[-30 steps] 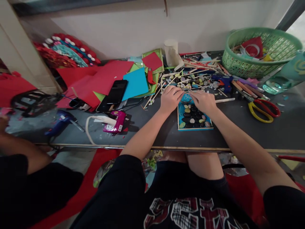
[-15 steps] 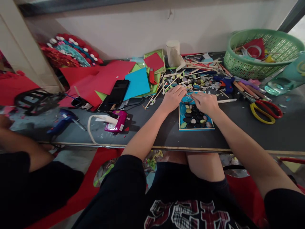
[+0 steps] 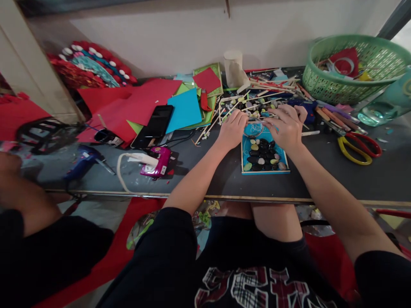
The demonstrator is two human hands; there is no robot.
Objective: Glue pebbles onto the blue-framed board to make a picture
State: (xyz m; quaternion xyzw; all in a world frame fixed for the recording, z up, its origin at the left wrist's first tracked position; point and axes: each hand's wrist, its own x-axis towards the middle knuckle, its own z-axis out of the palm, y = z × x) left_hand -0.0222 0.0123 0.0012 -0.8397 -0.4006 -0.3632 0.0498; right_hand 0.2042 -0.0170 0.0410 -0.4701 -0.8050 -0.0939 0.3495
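Flanking the board [image 3: 266, 172]: left hand [image 3: 233, 127] at its far left corner, right hand [image 3: 287, 127] at its far right.
Left grip: fingers bent and close together, tips hidden; I cannot tell what, if anything, they hold.
Right grip: fingers loosely spread and arched, thumb and forefinger near the far edge; I cannot tell whether they pinch anything.
Board: blue, flat on the table [image 3: 224, 182] near its front edge, with pale strips along its sides.
On it: stones [image 3: 263, 147], mostly black, some yellowish; pale curling lines toward the far end.
Beyond: loose pebbles and sticks, heaped.
Right side: scissors [image 3: 359, 162] with red and yellow handles; green basket [image 3: 334, 87] behind them.
Left side: phone [image 3: 159, 122] beside blue paper [image 3: 186, 109]; pink adapter [image 3: 164, 158] nearer the front.
Far left: another person's arm [image 3: 35, 209], near a glue gun [image 3: 80, 163].
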